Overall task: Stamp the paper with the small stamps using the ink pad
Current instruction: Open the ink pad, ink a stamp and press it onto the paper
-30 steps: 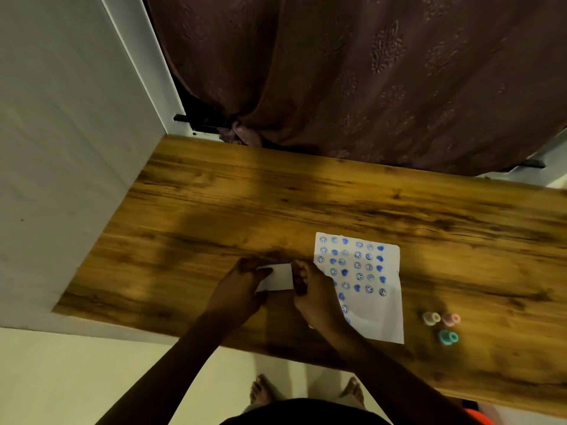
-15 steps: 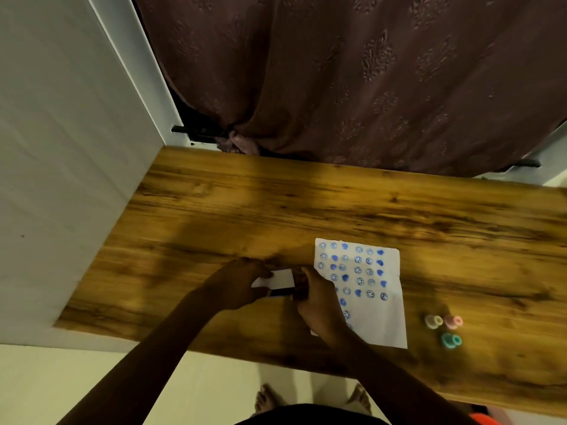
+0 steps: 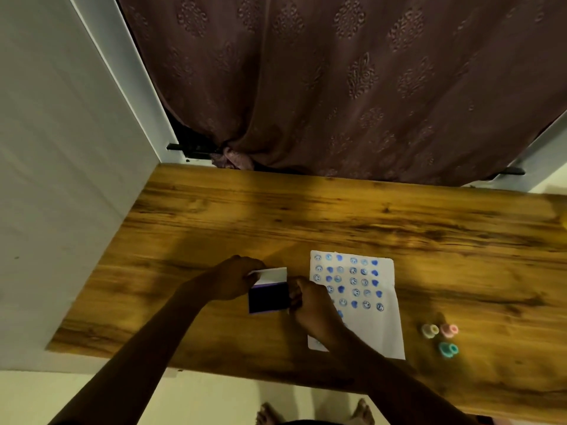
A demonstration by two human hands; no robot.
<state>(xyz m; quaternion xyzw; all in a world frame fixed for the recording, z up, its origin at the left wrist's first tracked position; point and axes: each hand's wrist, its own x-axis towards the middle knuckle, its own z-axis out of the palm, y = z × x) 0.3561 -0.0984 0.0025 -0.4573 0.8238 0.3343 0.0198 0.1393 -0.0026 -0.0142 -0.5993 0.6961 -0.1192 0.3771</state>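
While bare feet (image 3: 316,414) stand on the pale floor at the table's near edge, two forearms reach forward over the wooden table (image 3: 337,216) and meet at an ink pad (image 3: 268,297). Its dark inked face lies open, just left of the paper (image 3: 377,329). Fingers of the left hand (image 3: 234,280) are closed on the white lid (image 3: 271,275), tilted up along the pad's far side. Curled fingers of the right hand (image 3: 313,308) pinch the pad's right edge, the wrist lying across the sheet's lower left corner. Rows of blue marks cover the paper's far half. Right of it, well apart from both hands, three small stamps (image 3: 440,337) sit clustered: cream, pink and teal. Beyond the table hangs a patterned brown curtain (image 3: 337,87).
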